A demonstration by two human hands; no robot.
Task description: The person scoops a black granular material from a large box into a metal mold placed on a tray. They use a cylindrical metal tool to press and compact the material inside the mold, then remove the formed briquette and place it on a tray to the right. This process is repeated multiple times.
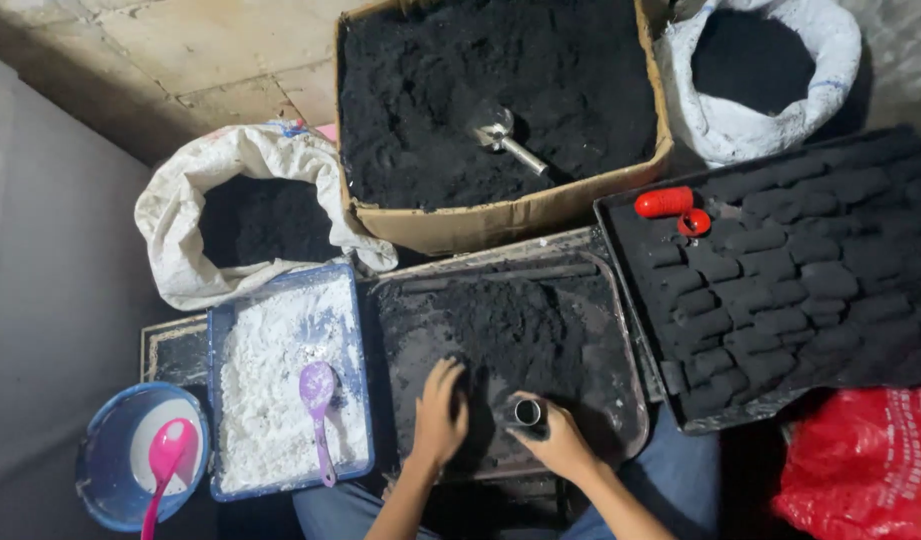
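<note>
A right hand clamps a short metal tube upright; the left hand, fingers loosely together, rakes black powder on the tray. Packing evenly likely needs the tube held steady.

short metal tube | silvery, open end up, upright | at 5 o'clock of black powder heap | on dark tray
</note>
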